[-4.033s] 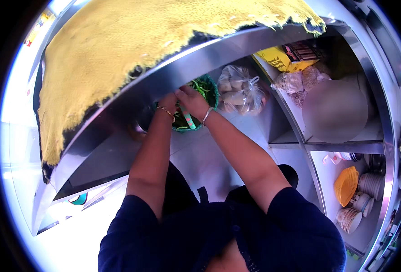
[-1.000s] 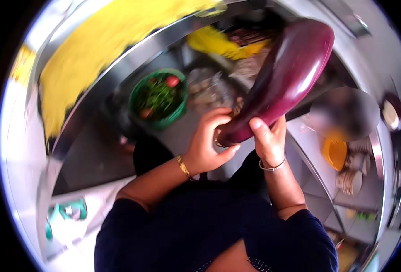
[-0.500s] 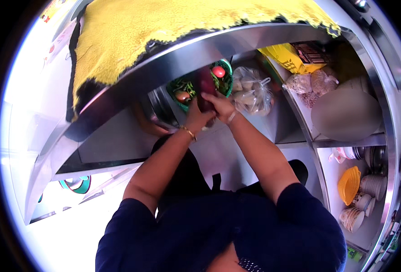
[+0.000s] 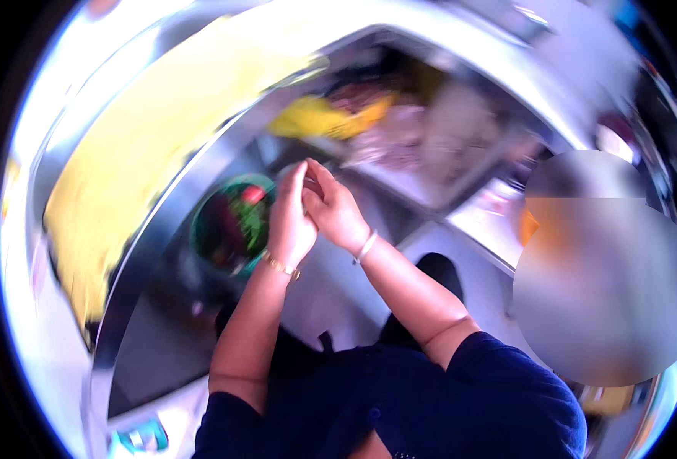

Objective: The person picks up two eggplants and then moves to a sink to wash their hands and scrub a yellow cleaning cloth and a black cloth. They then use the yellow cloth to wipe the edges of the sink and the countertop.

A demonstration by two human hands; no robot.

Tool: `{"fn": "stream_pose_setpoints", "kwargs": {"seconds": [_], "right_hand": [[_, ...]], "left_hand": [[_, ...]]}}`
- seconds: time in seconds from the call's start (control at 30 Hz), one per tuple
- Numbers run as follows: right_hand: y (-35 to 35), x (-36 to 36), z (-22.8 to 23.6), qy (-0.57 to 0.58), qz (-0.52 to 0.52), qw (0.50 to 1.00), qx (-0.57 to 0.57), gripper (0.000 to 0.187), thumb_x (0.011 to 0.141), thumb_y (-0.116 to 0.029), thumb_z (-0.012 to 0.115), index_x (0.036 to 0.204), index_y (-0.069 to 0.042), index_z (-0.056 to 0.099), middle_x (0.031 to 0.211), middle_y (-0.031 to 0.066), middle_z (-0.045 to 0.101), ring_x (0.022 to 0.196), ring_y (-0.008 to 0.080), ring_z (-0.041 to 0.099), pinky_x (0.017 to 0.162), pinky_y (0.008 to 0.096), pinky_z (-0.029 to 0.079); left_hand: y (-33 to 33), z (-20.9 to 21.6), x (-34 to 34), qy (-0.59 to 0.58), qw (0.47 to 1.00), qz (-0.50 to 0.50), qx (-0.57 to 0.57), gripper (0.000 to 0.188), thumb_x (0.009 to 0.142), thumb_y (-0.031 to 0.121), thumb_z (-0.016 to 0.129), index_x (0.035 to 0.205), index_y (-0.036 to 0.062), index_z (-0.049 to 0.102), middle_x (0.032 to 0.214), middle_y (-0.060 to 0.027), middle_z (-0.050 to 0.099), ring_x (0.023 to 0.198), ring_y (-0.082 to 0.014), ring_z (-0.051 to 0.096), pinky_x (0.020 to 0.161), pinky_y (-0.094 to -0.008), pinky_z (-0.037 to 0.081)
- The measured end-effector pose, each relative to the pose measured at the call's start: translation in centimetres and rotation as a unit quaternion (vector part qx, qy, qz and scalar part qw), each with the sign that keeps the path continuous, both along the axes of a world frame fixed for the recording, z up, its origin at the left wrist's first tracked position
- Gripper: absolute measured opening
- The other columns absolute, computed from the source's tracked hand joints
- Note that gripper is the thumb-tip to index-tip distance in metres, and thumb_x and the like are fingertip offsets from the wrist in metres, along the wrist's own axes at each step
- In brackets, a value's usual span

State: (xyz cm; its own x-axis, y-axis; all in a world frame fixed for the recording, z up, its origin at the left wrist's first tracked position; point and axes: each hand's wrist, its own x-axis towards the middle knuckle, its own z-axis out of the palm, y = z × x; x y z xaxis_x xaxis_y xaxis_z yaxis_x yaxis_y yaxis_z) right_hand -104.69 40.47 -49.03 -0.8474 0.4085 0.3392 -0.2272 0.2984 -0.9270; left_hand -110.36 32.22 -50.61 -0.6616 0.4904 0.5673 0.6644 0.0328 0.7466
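Note:
My left hand [image 4: 290, 220] and my right hand [image 4: 338, 213] meet in front of me, their stretched fingers touching at the tips. Nothing shows between them. Just left of my left hand stands a round green basket [image 4: 196, 233] under the counter. In it lie a red tomato [image 4: 253, 194], green leaves [image 4: 253, 220] and a long dark purple thing, blurred, perhaps an eggplant. A gold bracelet circles my left wrist and a pale bangle my right one.
A yellow cloth [image 4: 139, 138] covers the counter above the basket, with a curved metal edge below it. Beyond my hands, a shelf compartment holds a yellow packet [image 4: 308, 117] and bagged dry goods [image 4: 392, 138]. Motion blurs much of the view.
The view has swung to the right. The long dark purple thing has left my hands and now seems to lie in the basket. My hands have come away from the basket and together.

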Motion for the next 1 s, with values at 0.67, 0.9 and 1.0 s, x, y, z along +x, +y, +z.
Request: {"fn": "stream_pose_setpoints", "kwargs": {"seconds": [0.67, 0.9, 1.0], "right_hand": [[32.6, 28.5, 23.2, 0.034, -0.582, 0.806, 0.098, 0.086, 0.072, -0.040, 0.064, 0.131, 0.010, 0.026, 0.127, 0.0298, 0.040, 0.120, 0.0376, 0.040, 0.100, 0.0353, 0.032], [22.4, 22.6, 22.6, 0.263, -0.323, 0.903, 0.107, 0.078, 0.079, -0.013, 0.064, 0.137, 0.004, 0.014, 0.115, 0.0146, 0.048, 0.098, 0.0183, 0.051, 0.080, 0.0274, 0.046], [16.3, 18.1, 20.3, 0.258, -0.222, 0.932, 0.126, 0.082, 0.078, -0.009, 0.064, 0.139, 0.000, 0.010, 0.126, 0.0171, 0.038, 0.107, 0.0223, 0.047, 0.087, 0.0328, 0.044]], "left_hand": [[40.2, 25.5, 19.8, -0.321, 0.766, -0.553, -0.063, 0.066, 0.078, 0.038, 0.064, 0.121, -0.0074, 0.043, 0.112, -0.0196, 0.055, 0.096, -0.0253, 0.058, 0.084, -0.0378, 0.046], [27.8, 24.1, 14.2, -0.167, 0.850, -0.464, 0.185, 0.073, 0.074, 0.024, 0.073, 0.127, -0.0064, 0.032, 0.116, -0.0160, 0.049, 0.098, -0.0209, 0.056, 0.080, -0.0308, 0.048], [18.5, 21.6, 11.0, -0.143, 0.867, -0.409, 0.247, 0.082, 0.075, 0.020, 0.073, 0.133, -0.0060, 0.022, 0.119, -0.0148, 0.045, 0.105, -0.0211, 0.052, 0.084, -0.0313, 0.047]]}}
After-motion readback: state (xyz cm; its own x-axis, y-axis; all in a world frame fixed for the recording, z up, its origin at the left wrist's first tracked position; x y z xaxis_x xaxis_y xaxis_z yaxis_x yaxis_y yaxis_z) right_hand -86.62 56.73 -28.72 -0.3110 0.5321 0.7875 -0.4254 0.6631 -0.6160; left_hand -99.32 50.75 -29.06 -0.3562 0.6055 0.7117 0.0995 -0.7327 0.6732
